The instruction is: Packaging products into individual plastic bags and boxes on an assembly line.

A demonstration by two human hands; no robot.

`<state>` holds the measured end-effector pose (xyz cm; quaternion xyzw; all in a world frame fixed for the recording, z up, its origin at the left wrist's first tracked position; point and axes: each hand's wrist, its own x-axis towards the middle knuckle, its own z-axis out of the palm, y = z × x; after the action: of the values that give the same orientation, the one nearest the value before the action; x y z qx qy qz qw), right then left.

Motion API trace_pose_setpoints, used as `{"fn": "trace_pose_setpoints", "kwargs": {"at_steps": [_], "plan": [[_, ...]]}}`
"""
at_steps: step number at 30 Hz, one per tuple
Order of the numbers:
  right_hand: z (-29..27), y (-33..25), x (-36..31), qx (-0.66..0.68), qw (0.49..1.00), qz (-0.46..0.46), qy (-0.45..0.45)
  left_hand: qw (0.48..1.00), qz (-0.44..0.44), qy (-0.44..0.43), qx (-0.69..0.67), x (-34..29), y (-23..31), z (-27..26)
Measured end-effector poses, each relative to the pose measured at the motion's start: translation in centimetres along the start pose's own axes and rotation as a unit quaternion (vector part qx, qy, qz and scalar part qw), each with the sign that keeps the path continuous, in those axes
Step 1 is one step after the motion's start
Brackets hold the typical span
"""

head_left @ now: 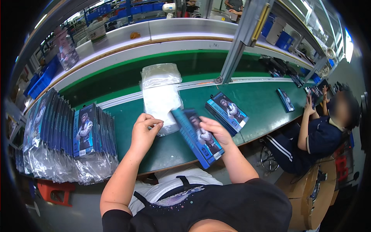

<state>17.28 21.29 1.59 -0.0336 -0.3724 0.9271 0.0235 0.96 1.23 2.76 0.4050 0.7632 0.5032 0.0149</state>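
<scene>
My right hand (217, 131) grips a flat blue box (198, 137) printed with a figure, tilted with its upper end at the mouth of a clear plastic bag (160, 102). My left hand (145, 131) pinches the near edge of that bag, which lies on a stack of the same bags on the green workbench (262, 104). A second blue box (227, 111) lies flat on the bench just right of my right hand.
A row of bagged blue boxes (65, 133) stands upright at my left. Another bag bundle (160, 74) lies on the green conveyor beyond. At the right a seated person (315, 135) handles boxes, with one more box (286, 99) nearby. A metal post (241, 42) rises ahead.
</scene>
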Motion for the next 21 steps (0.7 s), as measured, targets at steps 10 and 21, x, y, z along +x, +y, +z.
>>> {"fn": "trace_pose_setpoints", "kwargs": {"at_steps": [10, 21], "plan": [[1.7, 2.4, 3.8, -0.023, 0.998, 0.030, -0.053, 0.985, -0.161, -0.008, -0.057, 0.1, -1.1, -0.7], [2.1, 2.2, 2.7, -0.043, 0.995, 0.073, -0.061, 0.970, -0.159, -0.048, -0.176, 0.5, -1.6, -1.1]]}}
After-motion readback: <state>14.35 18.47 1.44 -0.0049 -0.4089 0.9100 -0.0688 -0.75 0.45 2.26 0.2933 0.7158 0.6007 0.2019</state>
